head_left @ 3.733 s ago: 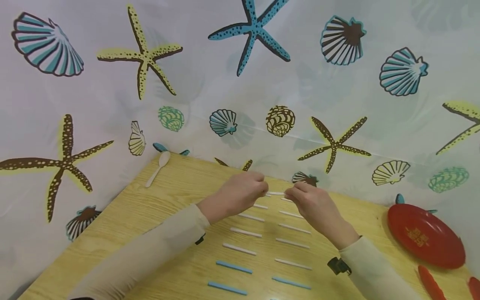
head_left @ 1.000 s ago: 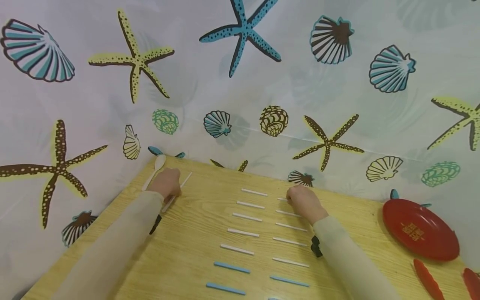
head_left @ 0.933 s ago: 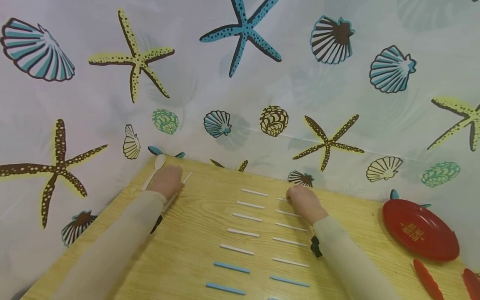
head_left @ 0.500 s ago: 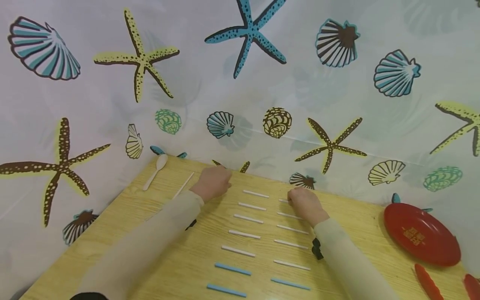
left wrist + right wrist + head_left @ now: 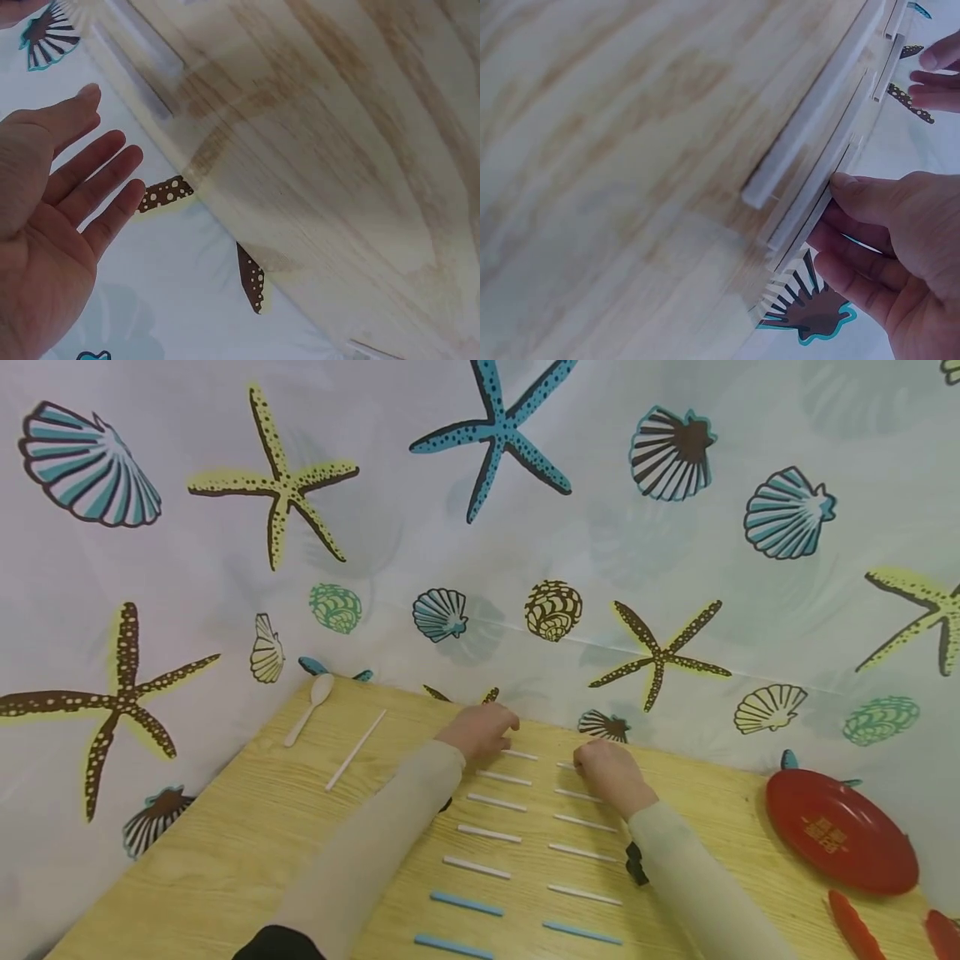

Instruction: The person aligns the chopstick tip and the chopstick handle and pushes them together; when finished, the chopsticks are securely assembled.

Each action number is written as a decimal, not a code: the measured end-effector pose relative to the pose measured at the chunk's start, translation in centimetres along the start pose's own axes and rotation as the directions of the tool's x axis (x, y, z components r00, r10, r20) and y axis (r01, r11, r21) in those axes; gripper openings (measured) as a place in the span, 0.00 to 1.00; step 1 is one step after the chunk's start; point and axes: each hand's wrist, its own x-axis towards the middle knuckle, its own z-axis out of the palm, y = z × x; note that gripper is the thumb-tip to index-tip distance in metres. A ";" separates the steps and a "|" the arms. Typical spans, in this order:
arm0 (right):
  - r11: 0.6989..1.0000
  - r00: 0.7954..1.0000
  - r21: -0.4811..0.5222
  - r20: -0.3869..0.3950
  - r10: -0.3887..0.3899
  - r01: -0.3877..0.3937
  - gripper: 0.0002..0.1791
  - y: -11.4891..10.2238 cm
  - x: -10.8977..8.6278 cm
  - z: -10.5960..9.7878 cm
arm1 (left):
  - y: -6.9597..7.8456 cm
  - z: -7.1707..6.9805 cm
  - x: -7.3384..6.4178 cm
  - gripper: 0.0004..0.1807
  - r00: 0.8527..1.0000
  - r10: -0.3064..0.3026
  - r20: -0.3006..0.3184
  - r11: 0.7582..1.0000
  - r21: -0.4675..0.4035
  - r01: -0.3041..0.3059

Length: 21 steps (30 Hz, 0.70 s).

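My left hand (image 5: 482, 730) hovers over the far end of the left row of white sticks (image 5: 477, 867), by the table's back edge. In the left wrist view its fingers are loosely spread, with nothing in them. At the far end of the right row, my right hand (image 5: 613, 772) pinches the farthest thin white stick (image 5: 799, 244) between thumb and finger. That stick lies along the table edge beside other white sticks, partly covered by the hand. A longer white stick (image 5: 356, 750) lies slanted at the left.
A white spoon (image 5: 309, 709) lies in the back left corner. Blue sticks (image 5: 467, 904) lie at the near end of both rows. At the right are a red plate (image 5: 840, 831) and red-handled items (image 5: 853, 925). A patterned cloth (image 5: 450, 552) hangs behind the wooden table (image 5: 225, 843).
Earlier, both hands were close together at a white stick. My left hand then went left, where the longer stick now lies, and has come back right. The right hand stays at its stick.
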 end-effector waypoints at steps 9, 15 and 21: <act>0.999 1.000 -0.033 0.002 -0.011 0.011 0.18 0.3 0.3 0.2 | 0.8 1.0 0.5 0.04 0.997 -0.032 -0.069 0.996 0.080 0.037; 0.999 1.000 -0.051 -0.008 -0.012 0.012 0.15 0.2 0.2 0.1 | 0.7 1.9 1.2 0.08 0.996 -0.011 -0.086 0.984 0.178 0.027; 0.999 1.000 -0.051 -0.018 -0.014 0.014 0.15 -0.1 -0.1 0.1 | 0.9 2.4 1.6 0.16 0.994 0.024 -0.110 0.962 0.272 0.007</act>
